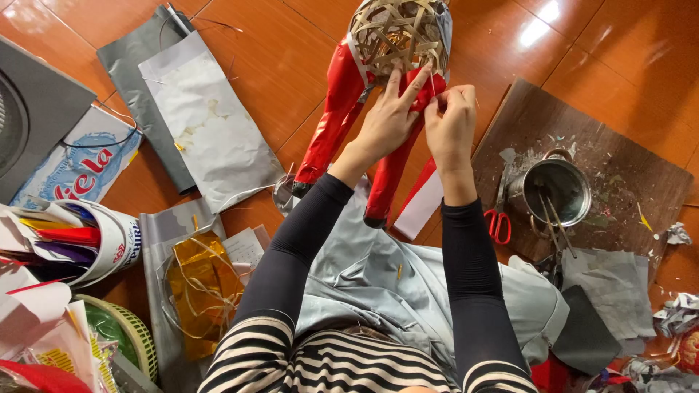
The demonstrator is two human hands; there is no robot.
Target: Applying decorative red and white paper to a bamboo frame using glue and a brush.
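Covering work is in progress on a woven frame (397, 33), an open bamboo-strip lattice that stands at the top centre of the floor, with two limbs already wrapped in glossy red paper (329, 120) slanting down from it toward the lap. The left hand (387, 116) lies flat against the red covering just below the lattice, fingers spread and extended, pressing the sheet to the frame. The right hand (451, 124) is closed in a narrow pinch on the edge of the same red paper, touching the left fingertips; a thin pale strand appears to run up from the pinch, though its nature cannot be told. Judged from this, the step in hand is fixing a red panel at the junction of limb and body; the next move calls for holding the sheet taut while the pinched edge is smoothed down without tearing or creasing. Materials: the lattice is stiff, light and springy; the red paper is thin, shiny and easily wrinkled. A steel pot (557, 191) with sticks in it sits on a brown board (626, 167) to the right, with red-handled scissors (498, 222) just beside it. Grey paper sheets (211, 124) lie to the left, and crumpled gold foil (204, 287) lies near the left elbow.
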